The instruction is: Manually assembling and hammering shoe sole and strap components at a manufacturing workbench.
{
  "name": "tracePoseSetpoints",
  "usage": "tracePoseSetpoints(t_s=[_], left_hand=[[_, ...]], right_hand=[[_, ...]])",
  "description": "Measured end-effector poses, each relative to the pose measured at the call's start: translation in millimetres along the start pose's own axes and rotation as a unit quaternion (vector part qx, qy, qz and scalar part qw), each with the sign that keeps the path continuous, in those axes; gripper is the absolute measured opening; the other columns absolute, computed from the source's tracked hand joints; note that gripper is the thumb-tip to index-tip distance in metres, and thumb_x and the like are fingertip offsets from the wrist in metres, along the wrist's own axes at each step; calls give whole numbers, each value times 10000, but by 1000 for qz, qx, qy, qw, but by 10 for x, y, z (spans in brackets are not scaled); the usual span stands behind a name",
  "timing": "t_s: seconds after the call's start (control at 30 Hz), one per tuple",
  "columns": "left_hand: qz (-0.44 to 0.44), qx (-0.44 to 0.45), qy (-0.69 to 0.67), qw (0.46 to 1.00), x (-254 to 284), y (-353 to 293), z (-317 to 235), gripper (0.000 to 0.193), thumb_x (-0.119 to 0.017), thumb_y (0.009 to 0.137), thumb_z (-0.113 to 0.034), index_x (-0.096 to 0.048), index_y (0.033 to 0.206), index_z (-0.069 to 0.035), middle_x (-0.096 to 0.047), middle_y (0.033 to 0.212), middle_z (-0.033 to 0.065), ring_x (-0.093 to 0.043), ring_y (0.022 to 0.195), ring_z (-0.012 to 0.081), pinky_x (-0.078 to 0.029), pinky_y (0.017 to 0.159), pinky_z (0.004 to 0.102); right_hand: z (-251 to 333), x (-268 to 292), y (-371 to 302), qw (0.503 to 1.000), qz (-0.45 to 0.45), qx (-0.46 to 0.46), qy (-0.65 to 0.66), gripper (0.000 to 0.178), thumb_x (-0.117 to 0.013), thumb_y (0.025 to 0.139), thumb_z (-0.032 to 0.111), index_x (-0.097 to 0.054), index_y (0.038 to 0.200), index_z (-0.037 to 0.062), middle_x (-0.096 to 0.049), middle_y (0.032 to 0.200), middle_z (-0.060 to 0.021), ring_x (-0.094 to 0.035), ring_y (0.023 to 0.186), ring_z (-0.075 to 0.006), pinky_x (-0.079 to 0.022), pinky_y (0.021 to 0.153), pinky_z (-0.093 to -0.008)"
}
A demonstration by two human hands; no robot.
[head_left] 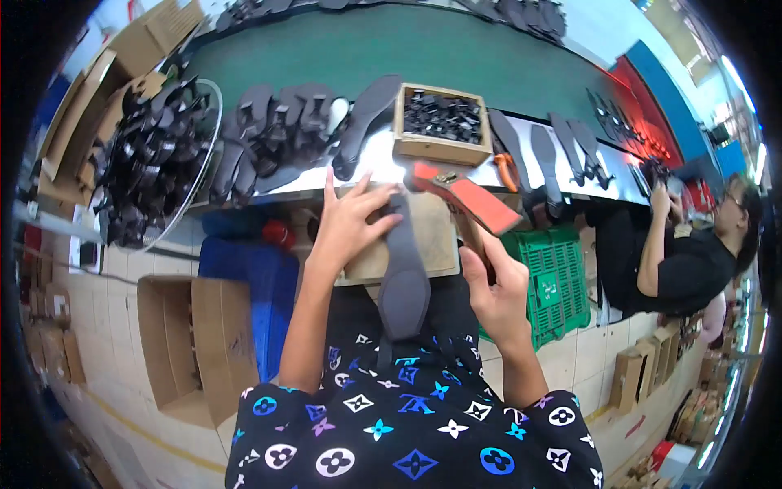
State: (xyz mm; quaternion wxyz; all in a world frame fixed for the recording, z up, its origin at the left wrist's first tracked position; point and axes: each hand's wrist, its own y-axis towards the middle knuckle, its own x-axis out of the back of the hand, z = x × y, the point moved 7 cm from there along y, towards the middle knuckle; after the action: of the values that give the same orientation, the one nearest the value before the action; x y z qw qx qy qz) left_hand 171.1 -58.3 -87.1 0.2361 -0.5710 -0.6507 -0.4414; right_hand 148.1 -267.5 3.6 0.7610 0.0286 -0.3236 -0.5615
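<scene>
Sole (404, 297) over pad (444, 248), just off front edge of surface (376, 167); wide end juts past pad's near edge. Left hand (353, 218) spread, unclenched, fingers and thumb at sole's far half. Right hand (503, 285) grasping hammer (482, 204), red head beside sole. Work on this sole seems under way; upward face bare. More soles (544, 159) along front edge, perhaps left to do; which are finished, cannot tell.

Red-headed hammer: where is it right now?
In the head view, the hammer is right of centre, held in the right hand, just below the wooden box.
</scene>
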Motion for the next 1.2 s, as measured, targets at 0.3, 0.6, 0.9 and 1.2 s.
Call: tracePoseSetpoints(t_s=[0.3,0.6,0.9,1.2], left_hand=[[109,114,-539,828,552,-696,-837,172,-652,893,-91,-744,953,41,-733,864,101,-688,802,155,-520,726,268],[321,156,-676,645,485,-829,-1253,237,-630,979,-154,-726,1081,37,-733,1001,68,-643,971,98,-481,900,250],[119,89,-397,905,751,-666,-1039,229,-695,897,-220,-696,940,4,-653,819,178,-635,752,305,-489,700,357],[-495,112,-74,859,1902,326,28,319,-705,945,-289,-612,923,16,-573,806,20,-507,716,109,-447,666,279]], right_hand=[[-415,-433,5,963,145,93,-207,369,-680,902,156,-606,1241,29,-654,1018,-139,-653,887,-298,-518,708,-405],[265,-204,150,876,359,163,279,377,-727,873,306,-703,1000,-49,-693,947,-159,-670,855,-303,-528,766,-381],[186,-244,213,919,315,162,172,476,-682,926,374,-673,1156,-43,-681,963,-125,-640,771,-228,-516,702,-321],[-1343,1041,66,969,-198,-125,-82,295,-589,986,114,-608,1249,-19,-669,1017,-77,-616,796,-120,-506,681,-269]])
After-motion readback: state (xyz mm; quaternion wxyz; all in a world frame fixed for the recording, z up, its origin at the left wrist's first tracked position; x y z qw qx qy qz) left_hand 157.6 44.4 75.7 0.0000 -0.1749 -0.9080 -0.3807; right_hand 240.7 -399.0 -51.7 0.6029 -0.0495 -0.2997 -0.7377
